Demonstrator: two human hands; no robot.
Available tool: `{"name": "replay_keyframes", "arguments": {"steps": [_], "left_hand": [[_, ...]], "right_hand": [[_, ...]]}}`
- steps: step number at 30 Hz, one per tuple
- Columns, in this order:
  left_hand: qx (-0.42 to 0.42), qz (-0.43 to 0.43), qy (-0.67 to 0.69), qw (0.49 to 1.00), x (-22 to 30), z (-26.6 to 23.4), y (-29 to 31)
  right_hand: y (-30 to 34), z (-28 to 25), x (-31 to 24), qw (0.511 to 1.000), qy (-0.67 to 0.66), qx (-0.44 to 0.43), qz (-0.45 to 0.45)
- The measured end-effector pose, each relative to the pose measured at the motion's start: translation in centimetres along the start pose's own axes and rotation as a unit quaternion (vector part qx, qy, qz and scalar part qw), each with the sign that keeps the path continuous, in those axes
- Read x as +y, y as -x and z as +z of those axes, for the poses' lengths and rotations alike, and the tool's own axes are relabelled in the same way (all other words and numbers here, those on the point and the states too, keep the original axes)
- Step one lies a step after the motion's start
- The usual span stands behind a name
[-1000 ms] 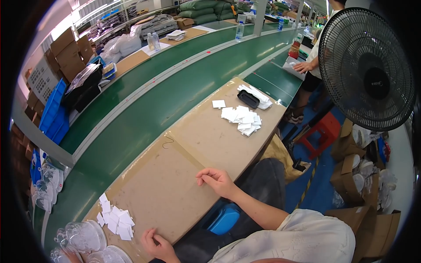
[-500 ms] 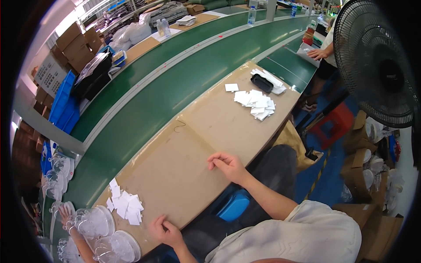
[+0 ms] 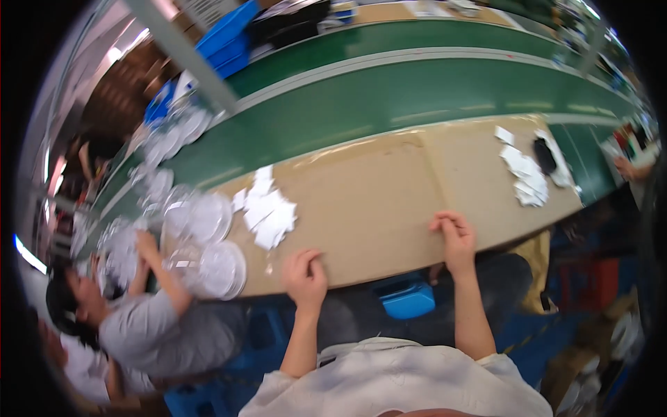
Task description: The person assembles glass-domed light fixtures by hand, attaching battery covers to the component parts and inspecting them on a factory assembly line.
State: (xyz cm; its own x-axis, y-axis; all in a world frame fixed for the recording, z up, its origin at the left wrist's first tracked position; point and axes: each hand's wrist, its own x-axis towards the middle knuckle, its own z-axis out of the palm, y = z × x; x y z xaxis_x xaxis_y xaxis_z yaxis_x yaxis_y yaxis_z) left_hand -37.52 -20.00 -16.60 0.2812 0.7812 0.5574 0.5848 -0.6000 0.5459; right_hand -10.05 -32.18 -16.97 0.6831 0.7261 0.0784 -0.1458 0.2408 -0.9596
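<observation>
My left hand (image 3: 304,278) rests at the near edge of the brown-covered tabletop (image 3: 361,201), fingers curled in and nothing visible in them. Just beyond it, to the left, lies a loose pile of flat white pieces (image 3: 269,217). Farther right, my right hand (image 3: 456,240) is held over the same tabletop, its fingers loosely closed, also with nothing visible in it. A second pile of white pieces (image 3: 526,177) lies toward the right end, beside a black oblong object (image 3: 544,156) on white material. Motion blurs both hands somewhat.
Clear plastic domed containers (image 3: 212,219) stand at the left, where a co-worker in grey (image 3: 149,323) reaches among them. A green conveyor (image 3: 389,97) runs behind the table. A blue stool (image 3: 406,299) is under the near edge. Another person's hand (image 3: 625,168) shows far right.
The view has swung left, bringing the co-worker and more clear containers into sight; the fan has left the picture. Both hands stay curled over the table. The white piles look unchanged.
</observation>
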Motion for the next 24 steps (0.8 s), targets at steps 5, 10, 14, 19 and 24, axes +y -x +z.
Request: {"name": "replay_keyframes", "arguments": {"steps": [5,10,14,19,24], "left_hand": [[0.026,-0.016,-0.015,0.999,0.7,-0.7,-0.1],[0.035,-0.014,-0.015,0.999,0.6,-0.7,-0.1],[0.041,-0.005,-0.02,0.999,0.7,-0.9,-0.2],[0.035,-0.007,-0.025,0.999,0.5,-0.9,-0.2],[0.043,-0.009,-0.016,0.999,0.7,-1.1,-0.4]], "right_hand": [[-0.1,-0.2,0.4,0.999,-0.016,-0.026,-0.019],[-0.2,-0.3,0.5,0.999,-0.027,-0.035,-0.029],[-0.3,-0.5,0.8,0.998,-0.037,-0.035,-0.037],[-0.4,-0.3,0.6,0.997,-0.046,-0.051,-0.04],[-0.4,-0.5,1.0,0.996,-0.056,-0.053,-0.043]]}}
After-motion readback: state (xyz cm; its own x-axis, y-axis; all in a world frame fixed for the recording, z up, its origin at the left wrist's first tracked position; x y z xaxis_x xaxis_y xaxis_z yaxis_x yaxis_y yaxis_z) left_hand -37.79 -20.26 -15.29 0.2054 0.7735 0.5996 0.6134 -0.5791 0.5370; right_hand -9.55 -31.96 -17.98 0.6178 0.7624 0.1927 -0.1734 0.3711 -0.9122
